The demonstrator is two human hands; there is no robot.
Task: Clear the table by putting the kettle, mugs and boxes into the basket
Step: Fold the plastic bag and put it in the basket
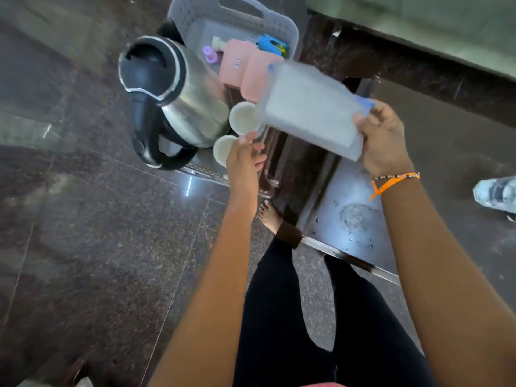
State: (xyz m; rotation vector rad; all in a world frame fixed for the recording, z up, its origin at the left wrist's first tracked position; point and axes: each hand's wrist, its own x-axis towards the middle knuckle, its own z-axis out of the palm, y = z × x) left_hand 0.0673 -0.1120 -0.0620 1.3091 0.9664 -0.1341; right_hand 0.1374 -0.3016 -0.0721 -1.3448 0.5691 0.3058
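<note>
Basically we see a dark speckled stone floor (92, 219) under everything, with a dark table (349, 208) to the right whose top shows a pale smudge. Grey perforated basket (282, 26) sits at top centre, beside the table's end. Steel kettle (178, 99) with black lid and black handle stands at the basket's left side, leaning a bit toward us; we cannot tell if its base is fully down inside. Clear box (310, 107) with blue lid edges is motion-blurred, tilted, held above the basket's right part, over the table edge. Pink boxes (245, 71), two side by side, lie inside the basket behind it. Right hand (382, 138) grips the clear box at its near corner, thumb on top, fingers curled beneath; orange thread bracelet (396, 180) on that wrist. Left hand (245, 160) reaches in with fingers fairly straight and loosely spread, fingertips touching or just at the mugs, holding nothing that we can see. Two white mugs (243, 118) sit by the kettle, rims up. Small purple bottle (210, 54) and a blue item (269, 43) lie at the basket's far end.
</note>
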